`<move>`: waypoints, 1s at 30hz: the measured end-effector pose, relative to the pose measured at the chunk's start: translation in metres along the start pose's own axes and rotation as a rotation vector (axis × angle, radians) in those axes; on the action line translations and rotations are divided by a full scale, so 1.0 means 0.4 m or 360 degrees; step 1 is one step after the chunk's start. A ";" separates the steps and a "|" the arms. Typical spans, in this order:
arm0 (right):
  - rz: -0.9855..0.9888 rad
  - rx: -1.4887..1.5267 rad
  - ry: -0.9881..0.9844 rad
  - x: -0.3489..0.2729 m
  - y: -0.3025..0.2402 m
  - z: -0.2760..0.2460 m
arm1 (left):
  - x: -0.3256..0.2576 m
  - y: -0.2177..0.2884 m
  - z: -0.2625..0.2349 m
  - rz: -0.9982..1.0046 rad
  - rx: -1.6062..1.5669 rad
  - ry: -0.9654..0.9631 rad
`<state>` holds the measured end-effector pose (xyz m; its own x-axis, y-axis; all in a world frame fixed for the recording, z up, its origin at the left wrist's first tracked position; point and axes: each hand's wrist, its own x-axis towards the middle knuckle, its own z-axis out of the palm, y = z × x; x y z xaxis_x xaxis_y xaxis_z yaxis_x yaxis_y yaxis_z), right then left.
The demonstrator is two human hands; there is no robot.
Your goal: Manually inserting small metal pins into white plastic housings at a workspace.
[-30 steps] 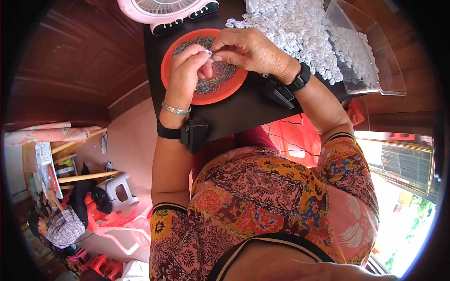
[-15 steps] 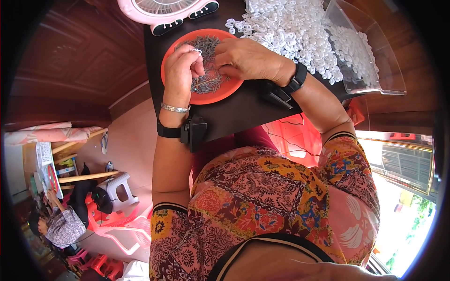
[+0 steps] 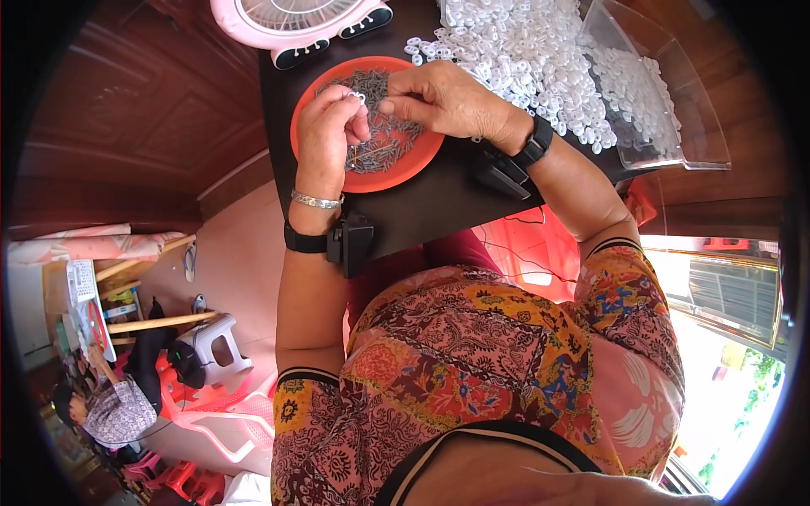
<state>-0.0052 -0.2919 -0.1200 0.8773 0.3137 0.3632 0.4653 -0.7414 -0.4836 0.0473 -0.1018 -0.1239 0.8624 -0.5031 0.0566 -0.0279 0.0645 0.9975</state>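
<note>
My left hand (image 3: pixel 322 135) is closed over the left side of a round orange-red plastic bowl (image 3: pixel 371 182), with a small white oval plastic piece (image 3: pixel 359 98) pinched at its fingertips. Loose grey metal pins (image 3: pixel 384 153), nail- or screw-like, lie in the bowl. Over the bowl's right rim, my right hand (image 3: pixel 460 101) has its fingers curled and its thumb pointing at the white piece, a little apart from it. Whatever sits in the right fingers is too small or hidden to make out.
A big heap of white oval pieces (image 3: pixel 523 63) covers the back right of the dark table (image 3: pixel 422 211), beside a clear plastic tray (image 3: pixel 700 152) holding more. A pink fan (image 3: pixel 295 18) stands behind the bowl. Far left, another person (image 3: pixel 122 409) sits near a grey stool (image 3: pixel 224 347).
My right hand has drawn up and back from the pins, and its thumb now shows beside the white piece. My left hand keeps its pinch almost in place.
</note>
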 end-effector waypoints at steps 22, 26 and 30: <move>0.0190 0.0513 0.0096 -0.002 0.004 0.004 | -0.003 -0.009 0.019 0.0295 0.0216 -0.0372; 0.0249 0.0748 -0.0051 -0.001 0.005 0.006 | -0.007 -0.001 0.022 0.0146 -0.0020 -0.0337; 0.0248 0.1157 -0.0115 -0.001 0.001 0.012 | -0.006 0.001 0.012 0.0106 -0.0096 -0.0293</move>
<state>-0.0047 -0.2896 -0.1240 0.9333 0.2937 0.2065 0.2735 -0.2090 -0.9389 0.0427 -0.1047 -0.1235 0.7526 -0.6447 0.1343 -0.0463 0.1517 0.9873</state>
